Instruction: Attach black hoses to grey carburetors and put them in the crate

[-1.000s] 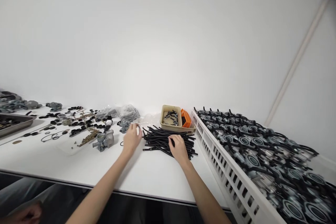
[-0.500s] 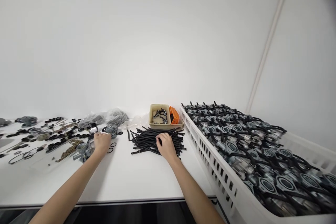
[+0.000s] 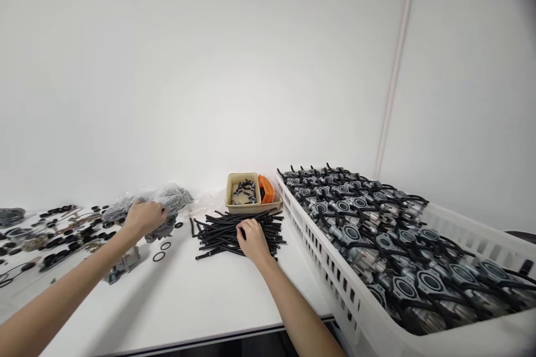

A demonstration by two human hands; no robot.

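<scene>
My left hand [image 3: 146, 217] is closed at a grey metal carburetor [image 3: 164, 230] on the left part of the white table, its fingers over the top of it. A second carburetor [image 3: 124, 264] lies below my left forearm, partly covered by it. Two black O-rings [image 3: 159, 256] rest on the tabletop beside them. My right hand [image 3: 254, 240] sits on a pile of short black rubber hoses [image 3: 221, 237], with fingers curled and thumb against them. How many hoses it pinches is hidden.
A large white plastic basket [image 3: 322, 254] full of carburetors with hoses stands at right. Behind the hoses is a beige tray [image 3: 229, 192] with small clamp-like parts, beside an orange basket [image 3: 266, 188]. Plastic-bagged parts [image 3: 173, 196] and scattered black rings [image 3: 73, 245] lie to the left.
My left hand has moved forward from beside the nearer carburetor to the one farther back. My right hand stays at the hoses. The view has turned slightly right.
</scene>
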